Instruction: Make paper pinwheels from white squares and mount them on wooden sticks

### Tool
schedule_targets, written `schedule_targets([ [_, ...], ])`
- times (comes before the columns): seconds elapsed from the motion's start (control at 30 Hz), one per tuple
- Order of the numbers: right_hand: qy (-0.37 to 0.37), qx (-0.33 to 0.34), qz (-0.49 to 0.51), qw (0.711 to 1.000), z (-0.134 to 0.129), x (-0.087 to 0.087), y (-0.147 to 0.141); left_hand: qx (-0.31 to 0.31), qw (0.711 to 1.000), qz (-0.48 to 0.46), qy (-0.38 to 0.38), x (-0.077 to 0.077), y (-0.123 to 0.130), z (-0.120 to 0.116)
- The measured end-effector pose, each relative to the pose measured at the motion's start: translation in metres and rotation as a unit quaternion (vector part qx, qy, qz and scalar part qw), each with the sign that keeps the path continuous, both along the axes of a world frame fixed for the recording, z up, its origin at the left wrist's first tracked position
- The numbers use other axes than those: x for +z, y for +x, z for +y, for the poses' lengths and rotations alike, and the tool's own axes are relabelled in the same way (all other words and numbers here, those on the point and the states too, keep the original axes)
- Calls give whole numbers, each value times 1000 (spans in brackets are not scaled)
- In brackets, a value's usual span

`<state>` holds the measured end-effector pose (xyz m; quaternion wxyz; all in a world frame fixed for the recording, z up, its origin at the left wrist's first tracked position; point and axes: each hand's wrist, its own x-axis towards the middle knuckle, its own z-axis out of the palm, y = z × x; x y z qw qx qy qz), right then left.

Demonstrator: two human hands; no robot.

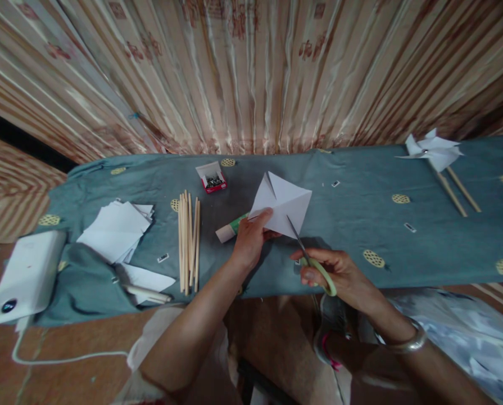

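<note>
A square of white paper (291, 197) is raised over the middle of the cloth, with creases and a slit at its upper left. My left hand (251, 239) grips its lower left edge, thumb on top. In my right hand (329, 267) are scissors (318, 270) with light green handles, the fingers wrapped round the loops. The blades lie at the paper's lower edge, their tip pointing toward its centre. Behind my left hand a green and white glue stick (227, 232) lies on the cloth, partly hidden by the paper.
On the green cloth (352, 202) lie wooden sticks (186, 242), a red box of small metal pins (213, 180) and stacked white paper (116, 228). Paper pinwheels on sticks (436, 152) lie far right. A white device with a cable (27, 275) is far left; a pen (148, 293) lies near the front edge.
</note>
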<state>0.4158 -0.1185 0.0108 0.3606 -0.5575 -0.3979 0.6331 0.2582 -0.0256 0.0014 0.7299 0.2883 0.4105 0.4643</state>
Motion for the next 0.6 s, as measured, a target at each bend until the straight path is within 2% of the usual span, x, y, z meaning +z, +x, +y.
schedule_targets([
  [0.6, -30, -20, 23, 999, 0, -1, -3, -1, 1000, 14, -3, -1, 0, 0],
])
